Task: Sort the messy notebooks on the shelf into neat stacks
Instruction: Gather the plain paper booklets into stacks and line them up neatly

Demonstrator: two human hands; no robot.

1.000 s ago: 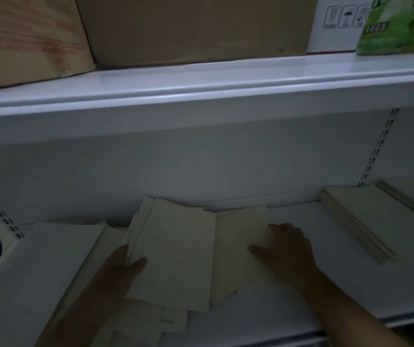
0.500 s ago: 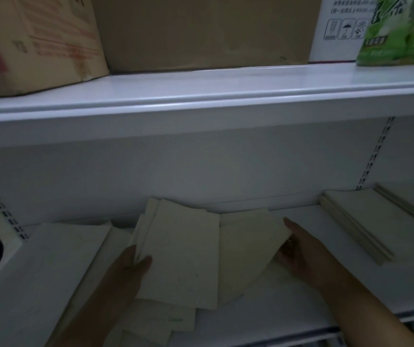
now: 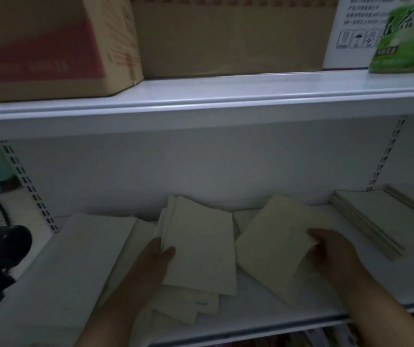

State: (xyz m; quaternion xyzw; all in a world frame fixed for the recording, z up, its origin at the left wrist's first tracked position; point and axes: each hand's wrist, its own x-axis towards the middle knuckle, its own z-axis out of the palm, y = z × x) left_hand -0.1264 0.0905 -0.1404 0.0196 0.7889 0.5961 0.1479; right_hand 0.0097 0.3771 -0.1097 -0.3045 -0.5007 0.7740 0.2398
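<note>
I see my left hand (image 3: 154,262) gripping the left edge of a cream notebook (image 3: 201,249), thumb on the cover. It tops a loose, fanned pile (image 3: 186,309) in the middle of the lower shelf (image 3: 256,314). My right hand (image 3: 333,254) pinches the right edge of a second cream notebook (image 3: 273,249), which sits askew just right of the first, one corner pointing at the back wall. I cannot tell whether it clears the shelf. A squared stack (image 3: 374,224) lies well to the right of that hand, and broad white pads (image 3: 88,251) lie left of the other.

On the upper shelf (image 3: 226,98), the green pack (image 3: 409,38) shows a large "茶". The white box (image 3: 348,38) beside it carries handling symbols and lines of print too blurred to read. The pale lettering on the red-panelled carton (image 3: 40,46) is blurred too.
</note>
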